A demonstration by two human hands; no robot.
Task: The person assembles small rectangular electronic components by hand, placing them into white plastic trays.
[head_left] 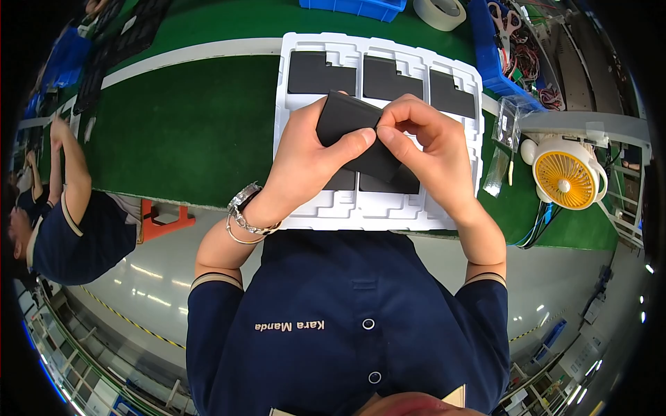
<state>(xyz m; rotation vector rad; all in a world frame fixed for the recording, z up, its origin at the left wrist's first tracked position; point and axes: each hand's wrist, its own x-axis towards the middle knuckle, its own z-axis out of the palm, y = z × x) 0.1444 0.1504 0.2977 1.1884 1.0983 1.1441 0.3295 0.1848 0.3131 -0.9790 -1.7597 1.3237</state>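
Black, matte, flat piece [345, 119]: left hand [307, 147] grips it, right hand [431, 144] pinches its edge.

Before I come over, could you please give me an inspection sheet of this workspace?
Surface: green bench, white moulded tray at its near edge.
Job's things: flat black piece held over the tray; three similar pieces in the far row, more nearer, partly hidden.
Clutter: tape roll, blue bin with scissors, clear bags, yellow-and-white fan.
Hands: left hand grips the held piece; right hand pinches at its edge.
Cables: blue and black cables below the fan; coloured wires in the bin.
Surroundings: another person at left.
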